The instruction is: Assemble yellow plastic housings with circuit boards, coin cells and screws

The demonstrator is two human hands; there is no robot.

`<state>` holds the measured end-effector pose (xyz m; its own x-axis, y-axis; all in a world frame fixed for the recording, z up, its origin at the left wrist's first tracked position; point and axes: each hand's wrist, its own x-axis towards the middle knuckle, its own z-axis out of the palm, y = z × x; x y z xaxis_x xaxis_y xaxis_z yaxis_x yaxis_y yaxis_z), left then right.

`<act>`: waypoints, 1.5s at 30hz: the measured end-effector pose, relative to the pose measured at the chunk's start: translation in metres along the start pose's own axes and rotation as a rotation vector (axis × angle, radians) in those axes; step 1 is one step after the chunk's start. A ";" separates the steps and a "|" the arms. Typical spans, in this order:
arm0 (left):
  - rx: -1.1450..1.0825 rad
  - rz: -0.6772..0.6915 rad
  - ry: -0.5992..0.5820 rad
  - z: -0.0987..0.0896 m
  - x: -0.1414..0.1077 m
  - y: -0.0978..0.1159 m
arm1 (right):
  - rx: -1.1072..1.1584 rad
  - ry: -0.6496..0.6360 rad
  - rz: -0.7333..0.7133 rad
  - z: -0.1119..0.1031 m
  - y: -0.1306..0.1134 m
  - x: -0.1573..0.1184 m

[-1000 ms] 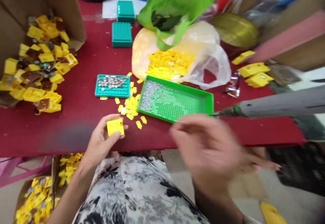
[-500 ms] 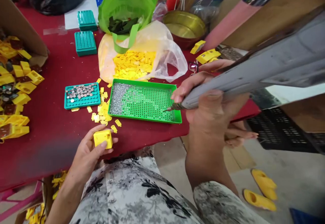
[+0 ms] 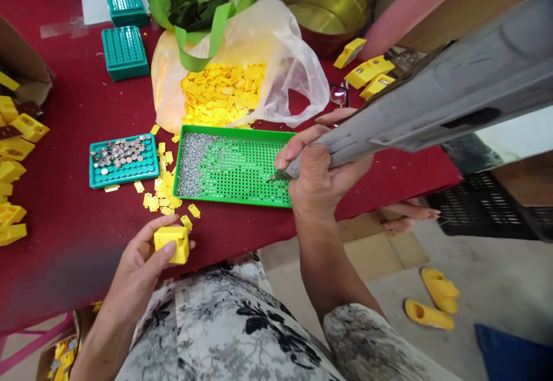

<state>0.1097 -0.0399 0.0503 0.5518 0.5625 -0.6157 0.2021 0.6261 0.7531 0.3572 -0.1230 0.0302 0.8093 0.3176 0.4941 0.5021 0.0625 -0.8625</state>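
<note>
My left hand (image 3: pixel 144 254) grips a small yellow plastic case (image 3: pixel 171 242) at the table's front edge, thumb pressed on its face. A long grey electric screwdriver (image 3: pixel 389 107) is wrapped in my right hand (image 3: pixel 322 168), its bit pointing left over the green perforated tray (image 3: pixel 233 197). Small silver screws (image 3: pixel 192 165) are heaped at that tray's left end, with more spread in rows over its holes. Little yellow plastic covers (image 3: pixel 166 188) lie loose between my left hand and the tray. Whether a screw sits on the bit is too small to tell.
A teal tray (image 3: pixel 125 171) with button cells stands left of the green tray. Behind are a plastic bag of yellow pieces (image 3: pixel 224 90), a green bag (image 3: pixel 159 1) and a brass-coloured pan (image 3: pixel 324 7). Yellow cases (image 3: pixel 17 148) pile up at far left; another person's feet (image 3: pixel 408 214) show below.
My right hand and the screwdriver have shifted left, bringing the bit further over the green tray. The view has moved a little. My left hand still holds the yellow case.
</note>
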 end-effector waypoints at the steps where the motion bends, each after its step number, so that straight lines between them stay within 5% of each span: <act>1: -0.002 -0.004 0.005 0.002 -0.001 0.001 | -0.033 -0.002 0.015 0.000 0.000 0.000; 10: 0.008 -0.016 0.036 0.004 -0.004 0.005 | -0.168 -0.027 0.082 -0.004 0.000 -0.002; 19: 0.023 -0.014 0.060 0.006 -0.003 0.006 | -0.011 0.003 0.018 -0.002 0.001 -0.002; 27: -0.008 -0.023 0.066 0.009 -0.007 0.011 | -0.170 -0.040 0.056 -0.005 0.001 -0.003; 34: -0.008 -0.005 -0.003 0.001 -0.002 0.007 | -0.075 -0.019 0.047 -0.003 -0.003 -0.001; 40: 0.002 0.002 0.015 -0.001 -0.001 0.004 | 0.241 0.101 -0.228 0.000 0.004 0.008; 45: -0.025 -0.018 -0.003 0.001 0.002 0.000 | 0.434 0.112 -0.270 0.006 -0.014 0.010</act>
<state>0.1111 -0.0392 0.0496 0.5506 0.5491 -0.6287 0.1921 0.6497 0.7356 0.3566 -0.1149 0.0463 0.7080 0.1338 0.6934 0.5443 0.5223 -0.6564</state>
